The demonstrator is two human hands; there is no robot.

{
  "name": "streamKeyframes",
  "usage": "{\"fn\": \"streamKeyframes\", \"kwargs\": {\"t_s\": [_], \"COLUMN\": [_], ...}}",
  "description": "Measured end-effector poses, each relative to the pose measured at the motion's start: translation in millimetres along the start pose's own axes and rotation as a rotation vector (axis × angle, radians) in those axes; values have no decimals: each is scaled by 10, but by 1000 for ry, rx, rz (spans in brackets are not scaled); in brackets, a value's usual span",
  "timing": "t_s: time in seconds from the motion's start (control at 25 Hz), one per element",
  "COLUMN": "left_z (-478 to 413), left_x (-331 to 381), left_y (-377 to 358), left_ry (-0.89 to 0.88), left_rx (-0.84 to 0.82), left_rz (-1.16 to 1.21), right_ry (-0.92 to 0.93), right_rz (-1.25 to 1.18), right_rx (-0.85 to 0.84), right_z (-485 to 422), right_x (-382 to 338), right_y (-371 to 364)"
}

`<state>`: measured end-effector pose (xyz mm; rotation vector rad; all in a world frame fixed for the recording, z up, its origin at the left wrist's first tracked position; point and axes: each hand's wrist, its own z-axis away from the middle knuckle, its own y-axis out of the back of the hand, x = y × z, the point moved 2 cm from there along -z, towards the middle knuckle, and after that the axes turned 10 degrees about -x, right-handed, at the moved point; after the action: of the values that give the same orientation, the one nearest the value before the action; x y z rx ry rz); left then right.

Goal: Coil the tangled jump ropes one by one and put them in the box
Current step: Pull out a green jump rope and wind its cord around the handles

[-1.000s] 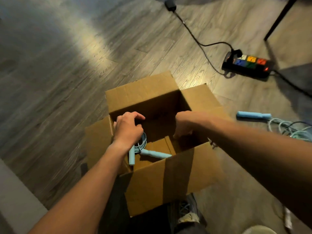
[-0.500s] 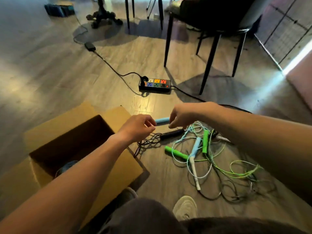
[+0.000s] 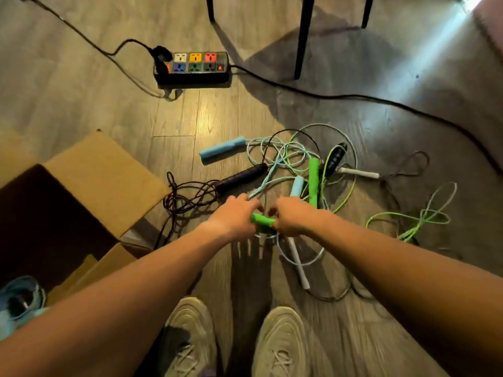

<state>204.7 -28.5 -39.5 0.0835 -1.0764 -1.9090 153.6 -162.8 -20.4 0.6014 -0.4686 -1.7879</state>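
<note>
A tangle of jump ropes lies on the wood floor: a light blue handle (image 3: 221,149), a black handle (image 3: 242,177), an upright green handle (image 3: 313,180), a white handle (image 3: 298,263) and a green cord (image 3: 420,217) trailing right. My left hand (image 3: 235,216) and my right hand (image 3: 292,216) meet over a second green handle (image 3: 262,220), both closing on its ends. The open cardboard box (image 3: 109,178) stands at the left, with a coiled light blue rope (image 3: 19,300) inside at its near corner.
A black power strip (image 3: 192,68) with coloured sockets lies beyond the ropes, and its black cable (image 3: 353,97) runs off to the right. Black chair legs (image 3: 302,36) stand at the back. My two pale shoes (image 3: 281,341) are at the bottom edge.
My view swung from the box to the rope pile. Both hands left the box, crossed over the pile and came down onto the green handle near my feet.
</note>
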Motion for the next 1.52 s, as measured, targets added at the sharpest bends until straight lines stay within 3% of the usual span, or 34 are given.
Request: {"fn": "streamKeyframes", "kwargs": {"t_s": [0.12,0.28,0.52,0.64,0.76,1.0,1.2,1.32,1.44,1.52], "left_z": [-132,-145,277,703,1251,2246,2794,2862,2779,2666], "left_x": [-75,66,447,792,1293,2082,2521,2520,2386,2267], "left_y": [-237,-345,216,808,1402,2212,2438,2359,2137,2084], "left_ry": [18,66,71,-77,-235,-362,-496,-577,-576,-464], "left_rx": [-44,-69,-73,81,184,480,607,592,526,390], "left_rz": [-235,-361,-139,50,174,76,375,489,588,532], "right_ry": [-120,-262,-79,-1,-21,-32,207,351,296,210], "right_rz": [-19,122,286,388,335,-149,-530,-839,-890,-928], "right_rx": [84,172,452,518,631,876,1182,1112,1065,1087], "right_z": [-158,-11,802,1510,2252,3740,4550,4520,4186,4059], "right_x": [129,365,371,272,158,34,-174,-88,218,439], "right_y": [-294,-569,35,565,955,1411,1588,1450,1046,958]}}
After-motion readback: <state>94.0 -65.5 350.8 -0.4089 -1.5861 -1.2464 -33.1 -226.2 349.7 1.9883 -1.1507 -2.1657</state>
